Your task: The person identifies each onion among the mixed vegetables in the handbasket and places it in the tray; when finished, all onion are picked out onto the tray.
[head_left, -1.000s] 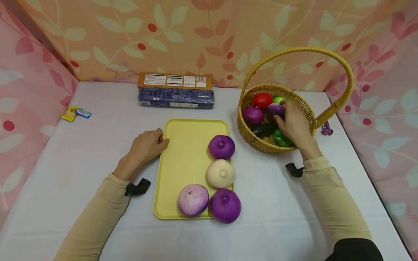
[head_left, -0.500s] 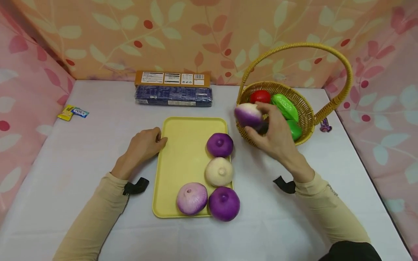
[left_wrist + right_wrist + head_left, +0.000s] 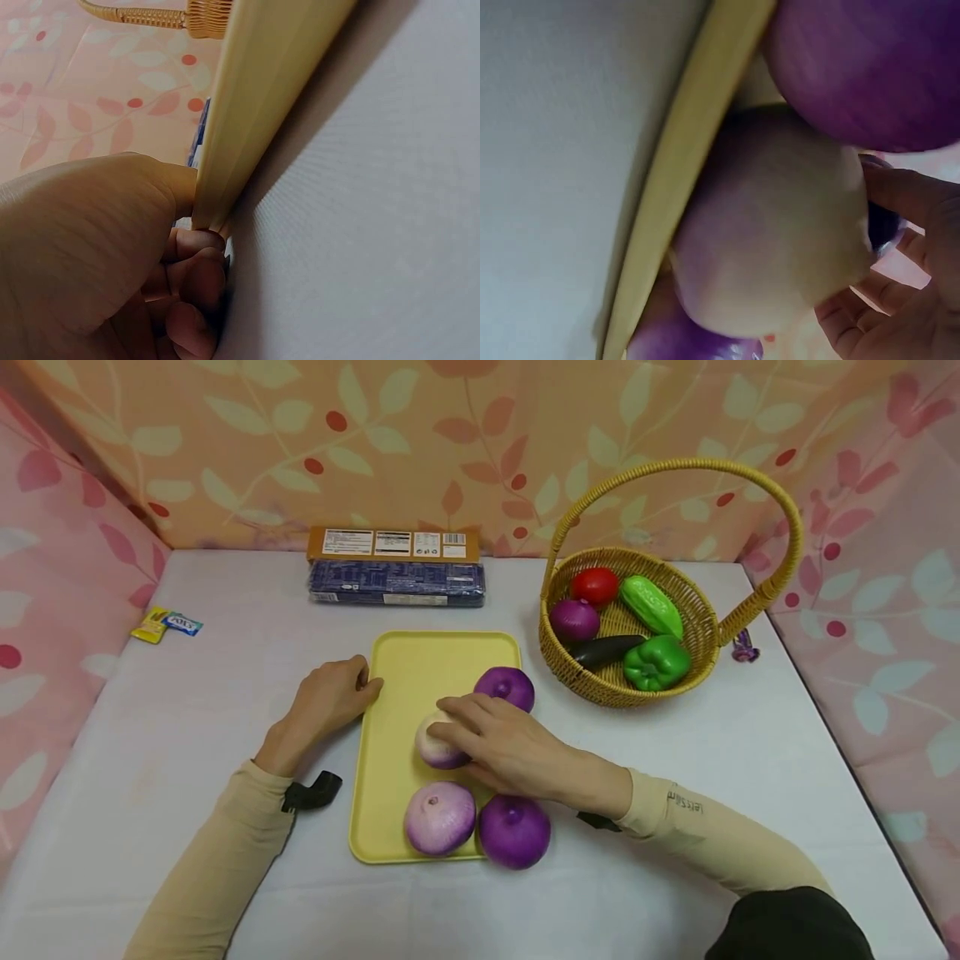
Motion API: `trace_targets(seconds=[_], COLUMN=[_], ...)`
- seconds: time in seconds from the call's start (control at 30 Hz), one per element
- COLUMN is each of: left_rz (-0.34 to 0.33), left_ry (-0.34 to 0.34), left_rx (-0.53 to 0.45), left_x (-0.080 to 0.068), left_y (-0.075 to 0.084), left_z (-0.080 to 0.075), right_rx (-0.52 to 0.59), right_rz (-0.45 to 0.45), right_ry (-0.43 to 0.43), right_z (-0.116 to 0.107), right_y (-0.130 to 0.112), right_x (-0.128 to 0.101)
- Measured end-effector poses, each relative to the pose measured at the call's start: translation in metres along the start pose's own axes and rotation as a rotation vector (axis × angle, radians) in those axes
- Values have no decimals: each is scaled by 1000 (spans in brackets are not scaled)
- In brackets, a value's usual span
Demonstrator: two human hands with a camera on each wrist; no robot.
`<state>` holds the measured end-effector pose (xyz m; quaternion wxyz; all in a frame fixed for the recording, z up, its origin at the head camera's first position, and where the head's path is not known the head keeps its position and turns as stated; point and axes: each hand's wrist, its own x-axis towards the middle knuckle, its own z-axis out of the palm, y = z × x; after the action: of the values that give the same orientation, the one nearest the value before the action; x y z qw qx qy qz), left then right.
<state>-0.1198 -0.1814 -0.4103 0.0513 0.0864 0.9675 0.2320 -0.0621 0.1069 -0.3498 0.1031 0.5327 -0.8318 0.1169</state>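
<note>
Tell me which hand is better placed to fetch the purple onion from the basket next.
Probably the right hand: the wicker basket stands on that side, though this hand must first release the purple-and-white onion. The left hand pinches the left edge of the yellow tray, farther away.

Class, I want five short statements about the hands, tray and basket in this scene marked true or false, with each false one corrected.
1. The left hand holds the edge of the yellow tray. True.
2. The right hand is inside the wicker basket. False: it is over the tray, gripping a purple-and-white vegetable.
3. The green bell pepper lies in the basket. True.
4. The red tomato lies on the tray. False: it is in the basket.
5. The blue package lies beyond the tray, farther from the person. True.
</note>
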Motion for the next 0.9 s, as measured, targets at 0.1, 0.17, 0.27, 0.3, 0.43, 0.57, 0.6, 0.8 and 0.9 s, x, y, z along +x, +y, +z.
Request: trace_targets(seconds=[0.1, 0.17, 0.27, 0.3, 0.43, 0.57, 0.6, 0.8, 0.9], left_rz=[14, 22, 28, 27, 25, 25, 24, 22, 24], left_ry=[14, 25, 33, 32, 23, 23, 23, 24, 26], left_rx=[6, 14, 18, 18, 14, 16, 16, 20, 20], left_x=[0, 0, 0, 0, 1, 2, 2, 1, 1], left_y=[0, 0, -1, -1, -1, -1, -2, -2, -1], left_z=[1, 2, 2, 2, 2, 3, 3, 3, 3], right_rx=[-36, -46, -40, -34, -2, 19, 23, 28, 26], right_rz=[-9, -16, -25, -27, -24, -14, -12, -15, -23], right_ry=[-26, -47, -83, -95, -122, -132, -136, -168, -171], right_z=[6, 9, 11, 11, 12, 11, 10, 9, 9], right_y=[-2, -3, -5, -6, -7, -7, -7, -8, -8], right_x=[1, 2, 2, 2, -1, -2, -2, -3, -3])
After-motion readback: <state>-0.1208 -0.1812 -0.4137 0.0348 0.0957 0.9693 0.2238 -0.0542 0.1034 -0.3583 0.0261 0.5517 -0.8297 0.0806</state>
